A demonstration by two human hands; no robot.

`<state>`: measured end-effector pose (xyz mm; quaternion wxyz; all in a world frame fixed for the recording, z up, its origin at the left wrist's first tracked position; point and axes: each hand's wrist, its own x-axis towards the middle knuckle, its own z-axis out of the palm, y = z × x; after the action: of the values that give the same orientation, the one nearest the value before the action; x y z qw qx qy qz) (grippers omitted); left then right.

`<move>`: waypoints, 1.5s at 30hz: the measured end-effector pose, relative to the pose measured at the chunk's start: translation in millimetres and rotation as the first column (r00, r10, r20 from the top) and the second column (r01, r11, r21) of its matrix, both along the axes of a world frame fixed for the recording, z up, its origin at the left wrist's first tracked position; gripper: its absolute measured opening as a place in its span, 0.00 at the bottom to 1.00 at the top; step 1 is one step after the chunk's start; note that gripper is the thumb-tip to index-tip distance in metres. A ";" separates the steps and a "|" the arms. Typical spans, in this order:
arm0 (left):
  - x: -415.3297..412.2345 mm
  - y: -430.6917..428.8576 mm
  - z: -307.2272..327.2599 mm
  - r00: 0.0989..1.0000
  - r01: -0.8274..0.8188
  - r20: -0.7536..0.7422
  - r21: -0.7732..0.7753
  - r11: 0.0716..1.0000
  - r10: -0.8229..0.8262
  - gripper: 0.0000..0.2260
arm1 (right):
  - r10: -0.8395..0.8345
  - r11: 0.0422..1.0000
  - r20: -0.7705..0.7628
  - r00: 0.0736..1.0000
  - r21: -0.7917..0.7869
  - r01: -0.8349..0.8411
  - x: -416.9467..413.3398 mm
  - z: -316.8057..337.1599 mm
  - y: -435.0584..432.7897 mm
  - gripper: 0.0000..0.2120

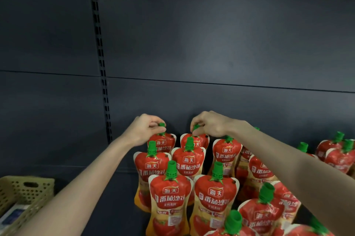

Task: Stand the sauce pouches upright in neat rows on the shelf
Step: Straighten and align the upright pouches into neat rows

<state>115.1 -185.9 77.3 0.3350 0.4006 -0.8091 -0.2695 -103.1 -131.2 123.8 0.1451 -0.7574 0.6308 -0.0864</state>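
Observation:
Red tomato-sauce pouches with green caps stand on a dark shelf [107,207]. My left hand [143,130] pinches the green cap of the rear left pouch [163,142]. My right hand [209,124] pinches the cap of the rear pouch [201,140] beside it. Both pouches stand upright against the back panel. In front of them two more pairs stand upright in rows, the nearest being a pouch [170,199] and its neighbour [215,201].
Several more pouches [259,210] lean or crowd loosely at the right and lower right. A beige perforated basket [25,195] sits at the lower left. A slotted upright [101,66] runs down the dark back panel.

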 end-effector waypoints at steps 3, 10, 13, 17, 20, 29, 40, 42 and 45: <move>3.0 -1.5 -0.1 1.000 0.028 -0.010 0.034 0.999 -0.027 0.08 | 0.003 1.000 -0.004 1.000 -0.005 -0.003 0.5 -0.2 0.0 0.07; 4.9 -3.0 2.5 0.997 0.078 -0.013 0.095 0.992 -0.078 0.08 | 0.006 1.000 0.029 1.000 0.006 -0.007 0.9 -1.0 -0.3 0.07; 4.5 -2.6 2.9 0.997 0.078 -0.023 0.102 0.992 -0.077 0.08 | 0.001 1.000 0.037 0.999 0.008 -0.002 0.6 -0.4 0.7 0.07; 4.6 -2.8 -1.5 0.998 0.067 -0.020 0.078 0.995 -0.066 0.09 | -0.016 1.000 0.017 1.000 -0.008 0.016 1.8 -1.6 2.2 0.10; 8.6 -0.6 -4.1 1.000 0.003 -0.027 0.041 0.999 -0.002 0.14 | -0.038 0.998 0.008 0.999 -0.047 0.038 3.0 0.8 5.6 0.16; 29.7 68.4 -12.1 0.954 0.026 -0.299 0.068 0.997 -0.005 0.11 | 0.071 0.995 0.112 0.991 -0.082 -0.062 20.2 13.3 50.4 0.17; 13.2 72.7 -25.2 0.933 0.089 -0.356 0.103 0.991 -0.047 0.09 | 0.046 0.999 0.057 0.997 -0.004 -0.046 13.4 4.3 54.9 0.11; 7.3 69.0 -25.0 0.939 0.097 -0.340 0.098 0.990 -0.058 0.09 | 0.042 0.999 0.052 0.998 -0.002 -0.042 7.8 4.2 56.5 0.12; 2.5 65.1 -24.2 0.939 0.097 -0.337 0.094 0.991 -0.060 0.08 | 0.039 0.999 0.051 0.998 0.006 -0.039 3.2 2.5 56.5 0.12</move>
<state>117.7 -120.8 53.1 0.4337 0.3341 -0.7401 -0.3904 -99.9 -74.7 126.3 0.1652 -0.7666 0.6123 -0.1006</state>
